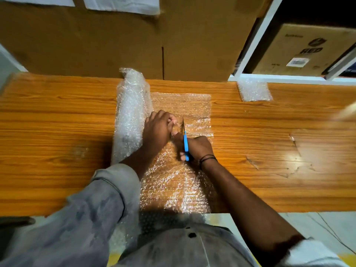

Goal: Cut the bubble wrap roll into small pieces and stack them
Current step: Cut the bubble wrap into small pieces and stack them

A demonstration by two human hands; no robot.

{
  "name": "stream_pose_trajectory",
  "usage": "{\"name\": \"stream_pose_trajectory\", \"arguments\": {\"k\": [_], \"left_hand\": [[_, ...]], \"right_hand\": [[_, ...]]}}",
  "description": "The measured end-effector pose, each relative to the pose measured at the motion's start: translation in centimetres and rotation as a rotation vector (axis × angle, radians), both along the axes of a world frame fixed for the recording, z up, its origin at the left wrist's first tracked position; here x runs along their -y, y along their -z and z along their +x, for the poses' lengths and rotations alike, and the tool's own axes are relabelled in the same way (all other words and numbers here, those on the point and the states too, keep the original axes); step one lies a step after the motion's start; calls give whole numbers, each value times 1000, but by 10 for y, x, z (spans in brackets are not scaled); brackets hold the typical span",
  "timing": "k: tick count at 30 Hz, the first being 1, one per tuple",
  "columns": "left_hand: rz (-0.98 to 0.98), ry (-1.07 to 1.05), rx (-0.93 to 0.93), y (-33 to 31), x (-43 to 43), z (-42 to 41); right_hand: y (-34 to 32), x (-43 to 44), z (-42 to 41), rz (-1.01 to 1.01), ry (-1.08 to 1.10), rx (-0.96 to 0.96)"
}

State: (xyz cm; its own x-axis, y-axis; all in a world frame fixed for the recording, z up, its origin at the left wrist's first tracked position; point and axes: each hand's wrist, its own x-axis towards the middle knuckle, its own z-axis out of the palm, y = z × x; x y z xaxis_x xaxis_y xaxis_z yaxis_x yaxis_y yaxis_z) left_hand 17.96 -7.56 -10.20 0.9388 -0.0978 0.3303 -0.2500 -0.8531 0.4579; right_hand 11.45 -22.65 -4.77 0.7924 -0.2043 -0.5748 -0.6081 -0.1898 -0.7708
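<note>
Roll (131, 116) lies on the bench (57, 116), axis running away from the person, far end just in front of a big cardboard box (96, 45). Sheet (192, 106) is unrolled to the right of the roll, flat on the bench, with its near end hanging over the bench edge against the person's shirt.

Left hand (157, 132) is on the sheet just right of the roll, fingers curled and pinching the film beside the blades. Right hand (199, 148) is right of that, wrapped tight around the blue handles of the scissors (185, 143). The blades point away from the person and the tip sits partway up the sheet; I can't tell how far apart they are.

One cut piece (254, 91) lies well right of the roll, at the bench's far edge, below a white shelf (256, 41).
</note>
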Motion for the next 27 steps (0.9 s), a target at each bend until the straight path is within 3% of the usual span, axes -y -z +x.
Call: {"name": "stream_pose_trajectory", "arguments": {"k": [3, 10, 18, 23, 27], "left_hand": [[-24, -10, -4, 2, 1, 1], [-17, 23, 71, 1, 2, -2], [-33, 36, 21, -4, 0, -3], [-59, 53, -20, 0, -4, 1], [-47, 46, -50, -2, -4, -1]], "right_hand": [[-3, 3, 3, 138, -19, 3], [-6, 6, 21, 184, -33, 12], [-12, 2, 42, 75, -24, 28], [-8, 4, 40, -183, -46, 48], [-8, -1, 44, -78, -6, 53]]}}
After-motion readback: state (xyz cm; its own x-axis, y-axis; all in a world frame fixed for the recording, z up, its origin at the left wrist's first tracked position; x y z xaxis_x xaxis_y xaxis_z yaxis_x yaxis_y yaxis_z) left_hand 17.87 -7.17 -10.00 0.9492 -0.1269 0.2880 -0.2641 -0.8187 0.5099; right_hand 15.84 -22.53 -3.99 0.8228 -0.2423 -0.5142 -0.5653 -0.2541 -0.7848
